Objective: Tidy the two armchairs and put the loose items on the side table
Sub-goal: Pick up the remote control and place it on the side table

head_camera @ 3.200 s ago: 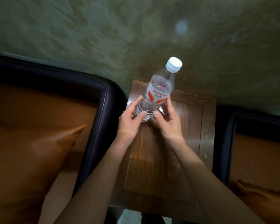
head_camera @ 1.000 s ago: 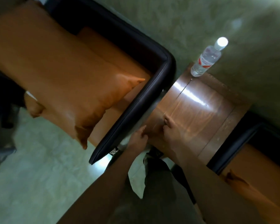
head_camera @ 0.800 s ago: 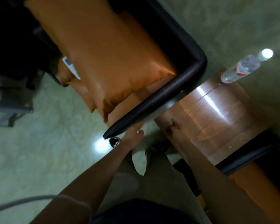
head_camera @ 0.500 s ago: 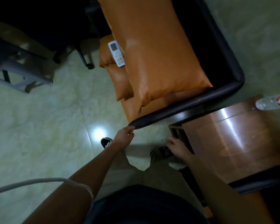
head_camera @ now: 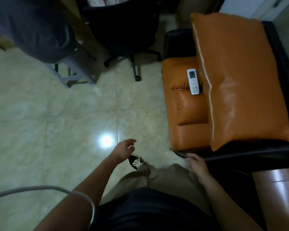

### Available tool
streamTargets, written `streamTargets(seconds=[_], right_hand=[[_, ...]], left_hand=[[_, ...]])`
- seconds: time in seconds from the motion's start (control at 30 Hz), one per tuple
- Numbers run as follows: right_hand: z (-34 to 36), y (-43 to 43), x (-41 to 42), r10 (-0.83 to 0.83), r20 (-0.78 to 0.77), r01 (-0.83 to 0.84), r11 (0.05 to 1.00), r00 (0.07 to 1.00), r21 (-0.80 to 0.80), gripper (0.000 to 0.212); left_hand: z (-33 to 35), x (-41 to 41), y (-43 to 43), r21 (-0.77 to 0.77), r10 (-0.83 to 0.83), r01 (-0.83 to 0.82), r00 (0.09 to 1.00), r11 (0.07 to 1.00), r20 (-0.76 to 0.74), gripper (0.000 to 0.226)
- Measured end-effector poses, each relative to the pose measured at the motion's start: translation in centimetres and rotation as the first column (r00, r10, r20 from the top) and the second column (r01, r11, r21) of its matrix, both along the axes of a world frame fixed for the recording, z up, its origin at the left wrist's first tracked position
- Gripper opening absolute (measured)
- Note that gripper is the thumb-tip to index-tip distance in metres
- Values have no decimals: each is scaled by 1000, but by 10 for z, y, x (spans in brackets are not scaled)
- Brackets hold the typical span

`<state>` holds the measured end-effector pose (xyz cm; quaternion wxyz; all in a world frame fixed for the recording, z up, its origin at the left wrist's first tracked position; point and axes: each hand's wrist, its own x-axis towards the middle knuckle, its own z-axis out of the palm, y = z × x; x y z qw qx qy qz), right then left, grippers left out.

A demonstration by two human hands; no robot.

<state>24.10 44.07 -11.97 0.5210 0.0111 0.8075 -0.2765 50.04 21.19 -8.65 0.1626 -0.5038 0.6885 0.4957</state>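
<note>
A white remote control (head_camera: 193, 81) lies on the orange seat (head_camera: 186, 107) of the black-framed armchair at the right. A large orange cushion (head_camera: 240, 77) leans across the same chair, just right of the remote. My left hand (head_camera: 123, 150) hangs over the floor tiles with fingers apart and nothing in it. My right hand (head_camera: 196, 165) is beside the armchair's dark front arm (head_camera: 240, 156), empty, fingers loosely spread. A corner of the brown wooden side table (head_camera: 277, 194) shows at the lower right. The water bottle is out of view.
A black office chair (head_camera: 123, 35) on castors and a grey-legged seat (head_camera: 40, 30) stand at the top left on the pale tiled floor (head_camera: 48, 122). A grey cable (head_camera: 40, 189) crosses my left arm. My shoe (head_camera: 136, 162) and beige trousers are below.
I let go of the bottle on the side table and turned left. The armchair with the remote has swung into full view, and both hands have dropped away from the table.
</note>
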Motion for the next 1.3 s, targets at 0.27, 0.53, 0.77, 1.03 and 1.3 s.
streamTargets(seconds=[0.27,0.53,0.77,1.03,1.3], right_hand=[[12,-117,2,66,-47,-69,994,997,-80,14],[-1,-202,-48,-45,-96,32,990,994,-134,19],[-50,-250,-143,69,-322,-106,990,944,-96,19],[23,-316,-207,-183,-252,130,969,950,-210,41],[-46,-327,-229,57,-445,-116,987,894,-107,72]], left_hand=[[3,46,-66,10,156,-156,987,988,27,34],[-4,3,-142,125,196,-201,979,972,48,32],[6,-136,-266,66,-78,77,997,995,5,35],[11,-286,-345,13,-350,350,936,937,-41,34],[-6,-329,-375,128,-698,690,715,712,35,26]])
